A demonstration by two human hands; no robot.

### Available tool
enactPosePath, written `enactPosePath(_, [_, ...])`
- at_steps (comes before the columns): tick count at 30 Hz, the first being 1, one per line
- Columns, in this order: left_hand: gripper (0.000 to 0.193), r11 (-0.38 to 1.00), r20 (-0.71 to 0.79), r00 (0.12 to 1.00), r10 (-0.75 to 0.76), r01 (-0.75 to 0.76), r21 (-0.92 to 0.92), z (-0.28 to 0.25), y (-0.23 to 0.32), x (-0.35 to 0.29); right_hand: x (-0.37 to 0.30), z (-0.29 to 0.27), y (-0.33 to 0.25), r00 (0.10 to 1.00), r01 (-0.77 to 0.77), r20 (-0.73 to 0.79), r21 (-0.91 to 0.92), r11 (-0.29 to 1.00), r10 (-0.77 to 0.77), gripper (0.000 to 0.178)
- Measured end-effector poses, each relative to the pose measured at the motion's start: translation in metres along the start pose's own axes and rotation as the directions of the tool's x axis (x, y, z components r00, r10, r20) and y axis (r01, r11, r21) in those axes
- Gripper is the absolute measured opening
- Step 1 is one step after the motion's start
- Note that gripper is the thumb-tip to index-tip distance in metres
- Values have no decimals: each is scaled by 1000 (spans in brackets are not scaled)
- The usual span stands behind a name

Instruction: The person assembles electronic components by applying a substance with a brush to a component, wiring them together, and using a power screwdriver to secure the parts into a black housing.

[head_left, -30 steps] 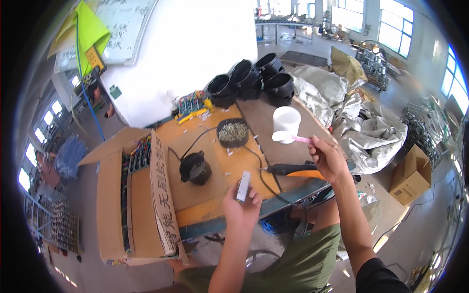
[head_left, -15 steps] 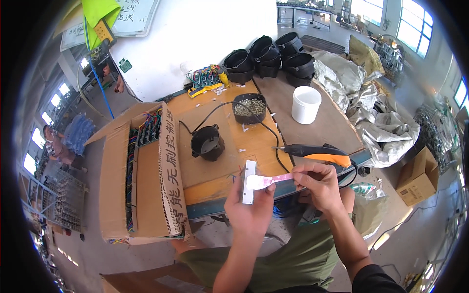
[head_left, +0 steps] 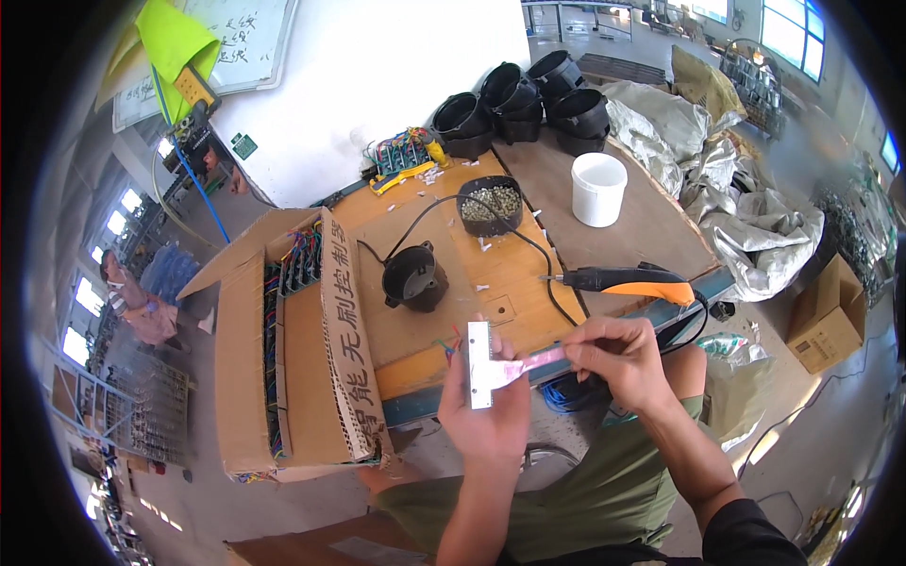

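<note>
My left hand (head_left: 486, 424) is closed around a narrow, flat silver-white metal plate (head_left: 479, 382) with small holes, held upright above the table's front edge. Thin red and green wires (head_left: 451, 341) stick out beside it. Between thumb and fingers, my right hand (head_left: 618, 360) pinches the pink handle of a small plastic spoon (head_left: 528, 364). The spoon's white end meets the plate's right side; whether it rests on the face or the edge I cannot tell.
A corded black and orange hand tool (head_left: 630, 282) lies at the table's right. Behind are a black pot (head_left: 415, 279), a black bowl of small pale pieces (head_left: 491, 226), a white bucket (head_left: 598, 193) and stacked black housings (head_left: 510, 99). Left stands a cardboard box (head_left: 344, 349) holding circuit boards.
The spoon's white end has slid from across the plate's face to its right side. My view has shifted slightly. Both hands keep their holds.
</note>
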State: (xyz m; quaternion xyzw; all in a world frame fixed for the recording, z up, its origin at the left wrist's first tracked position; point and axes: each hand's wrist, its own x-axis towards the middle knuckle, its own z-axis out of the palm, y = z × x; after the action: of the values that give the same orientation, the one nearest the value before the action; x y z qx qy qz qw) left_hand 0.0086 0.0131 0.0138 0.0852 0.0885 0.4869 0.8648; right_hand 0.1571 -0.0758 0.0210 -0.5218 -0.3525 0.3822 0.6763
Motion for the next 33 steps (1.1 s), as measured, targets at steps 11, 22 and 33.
enactPosePath(11, [35,1000,22,1000,17,-18,19,-7,6,-4,5,2,4,1000,11,14,25,1000,-11,12])
enactPosePath(22, [43,997,108,994,8,-16,76,-7,8,-1,-12,4,8,994,-4,106,19,1000,2,5])
enactPosePath(33, [24,996,-17,1000,-14,15,84,2,5,-4,31,-4,-10,989,143,-16,-70,987,-144,8])
